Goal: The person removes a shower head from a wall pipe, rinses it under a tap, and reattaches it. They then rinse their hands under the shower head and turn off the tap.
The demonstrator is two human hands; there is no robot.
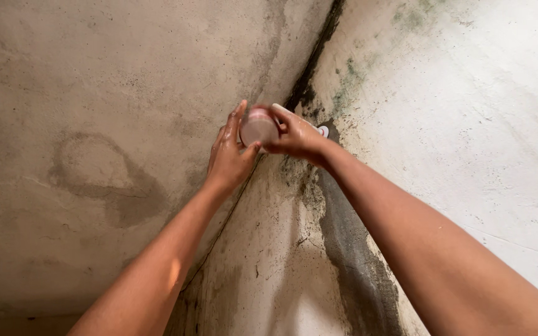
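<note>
Left hand (230, 155): raised to the wall corner, fingers straight and pressed together, thumb stretched across the lower rim of the bulb (259, 128); bulb pinched between thumb and fingers.
Right hand (295, 137): reaching in from the right, fingers curled over the top and far side of the bulb; grip closed around it, fingertips hidden behind the glass.
Bulb: pale, rounded, pinkish at the top edge; held between both hands right at the corner seam, in front of the fitting (322, 130).
Fitting: small white piece with a red spot, peeking out just past the right hand's knuckles, against the right wall; how bulb and fitting join, cannot tell.
Wire (225, 221): thin dark line running down along the corner from below the left hand.
Left wall (88, 112): rough grey plaster, dark damp patch near the left forearm.
Right wall (468, 124): whitish, greenish mould specks near the upper corner, dark stain streak down the seam below the hands.
</note>
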